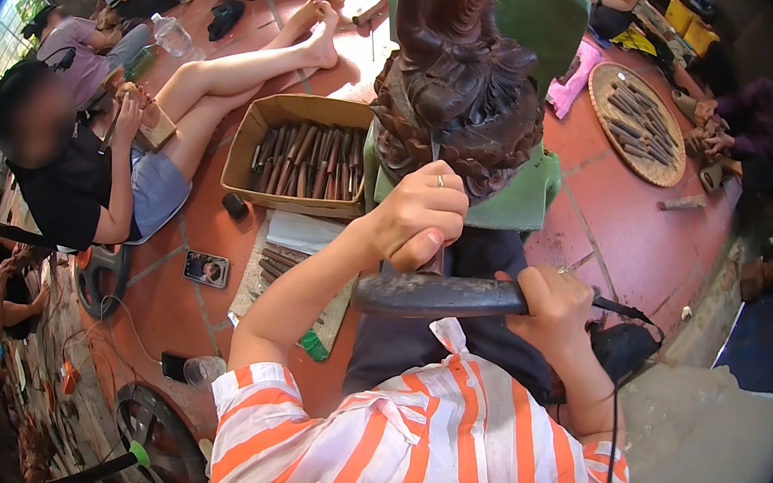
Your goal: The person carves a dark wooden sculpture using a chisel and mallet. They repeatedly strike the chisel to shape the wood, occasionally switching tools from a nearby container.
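The head view is showing the person's orange-and-white striped shirt (468, 445) nearest, its cloth wrinkling over the chest. Just beyond it, the right hand (552, 305) is grasping one end of a thick, smooth, dark mallet (442, 297), which is lying crosswise near the butt of a chisel (433, 264). Whether the two are touching, I cannot tell. The left hand (421, 209) is wrapping tightly around that chisel (a ring is circling one finger) and hiding most of its handle, while the slim blade is pointing at the lower part of a dark brown wood carving (459, 86). The carving, deeply cut into curling, petal-like folds, is resting on a green support (510, 216), leaving its near edge showing. The left forearm is crossing in front of a mat (330, 307). Beside the support's left edge, a cardboard box (314, 204) is holding rows of slender tools (305, 162); a phone (206, 269) is lying on the red tiled floor (590, 238). Farther off, a round woven basket (601, 84) is carrying more tools, and a co-worker (74, 193) is sitting at left, holding a wooden block (157, 126).
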A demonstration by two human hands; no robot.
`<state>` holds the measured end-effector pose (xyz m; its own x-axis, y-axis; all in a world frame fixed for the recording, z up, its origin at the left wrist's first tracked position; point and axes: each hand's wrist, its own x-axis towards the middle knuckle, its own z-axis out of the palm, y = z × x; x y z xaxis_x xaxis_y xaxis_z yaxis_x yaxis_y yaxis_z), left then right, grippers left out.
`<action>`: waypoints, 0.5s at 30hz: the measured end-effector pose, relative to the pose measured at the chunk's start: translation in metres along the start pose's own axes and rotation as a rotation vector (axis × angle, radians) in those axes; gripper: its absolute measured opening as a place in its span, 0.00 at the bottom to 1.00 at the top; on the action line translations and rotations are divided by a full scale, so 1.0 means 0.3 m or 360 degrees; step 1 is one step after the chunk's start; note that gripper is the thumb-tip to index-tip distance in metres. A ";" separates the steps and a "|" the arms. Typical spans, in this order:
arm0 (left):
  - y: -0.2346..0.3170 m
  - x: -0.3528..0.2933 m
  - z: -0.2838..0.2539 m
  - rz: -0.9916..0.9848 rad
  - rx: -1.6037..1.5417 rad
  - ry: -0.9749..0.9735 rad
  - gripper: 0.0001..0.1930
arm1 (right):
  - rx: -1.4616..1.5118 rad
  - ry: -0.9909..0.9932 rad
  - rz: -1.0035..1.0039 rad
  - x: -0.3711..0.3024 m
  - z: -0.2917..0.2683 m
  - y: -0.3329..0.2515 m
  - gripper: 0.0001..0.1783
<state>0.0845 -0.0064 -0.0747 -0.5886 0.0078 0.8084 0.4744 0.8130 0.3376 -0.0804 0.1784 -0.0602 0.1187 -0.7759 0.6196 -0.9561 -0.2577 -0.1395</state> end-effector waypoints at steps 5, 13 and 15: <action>-0.010 0.000 0.000 0.0052 0.0005 -0.0042 0.14 | 0.0065 -0.0102 -0.0300 0.029 -0.042 0.015 0.18; -0.014 -0.017 -0.012 0.0071 0.0018 -0.0115 0.14 | -0.0271 -0.0204 -0.0537 0.105 -0.076 -0.018 0.16; -0.024 -0.016 -0.020 0.0092 0.0030 -0.0152 0.14 | -0.0319 -0.0233 -0.0527 0.107 -0.072 -0.045 0.14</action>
<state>0.0879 -0.0157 -0.0782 -0.6209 0.1096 0.7762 0.4974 0.8204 0.2820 -0.0695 0.1694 -0.0218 0.4516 -0.7473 0.4874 -0.8914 -0.4010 0.2110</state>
